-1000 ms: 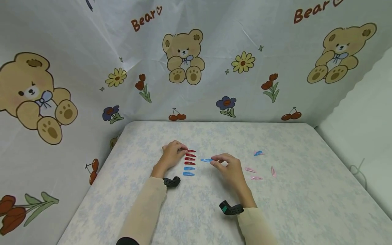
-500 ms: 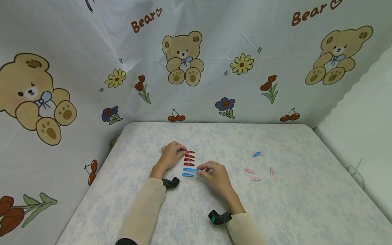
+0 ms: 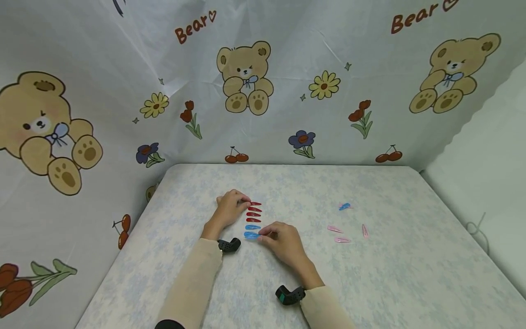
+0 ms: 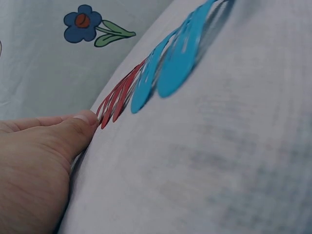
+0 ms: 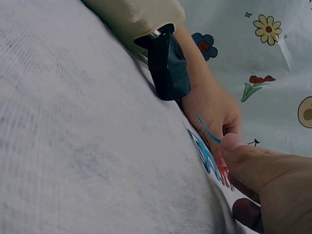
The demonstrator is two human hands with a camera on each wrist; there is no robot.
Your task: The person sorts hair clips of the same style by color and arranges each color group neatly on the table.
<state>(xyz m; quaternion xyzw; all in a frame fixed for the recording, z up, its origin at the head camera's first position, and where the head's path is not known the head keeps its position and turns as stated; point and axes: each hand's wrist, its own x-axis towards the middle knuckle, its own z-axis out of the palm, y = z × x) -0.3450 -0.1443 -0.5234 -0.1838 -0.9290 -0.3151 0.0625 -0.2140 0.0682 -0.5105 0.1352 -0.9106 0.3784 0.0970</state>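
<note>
In the head view, several red snap hair clips [image 3: 253,214] lie in a column, with a blue hair clip [image 3: 252,227] below them. My left hand [image 3: 229,210] pinches the wide end of the topmost red hair clip [image 3: 256,204] between thumb and fingertip. Between the thumb and fingers of my right hand [image 3: 284,240] is the narrow end of another blue hair clip [image 5: 209,134]. It is over the lowest blue clip in the column, which it largely covers in the head view. The right wrist view shows it raised off the table.
Right of the hands lie loose pink hair clips [image 3: 343,240] and, farther back, a blue clip [image 3: 344,206] overlapping a pink one. The pale patterned table [image 3: 411,274] meets a bear-print curtain [image 3: 283,123] at its back edge.
My right hand has carried the blue clip left and toward me, past the upper blue clip to the lowest one. The left hand stays at the top red clip.
</note>
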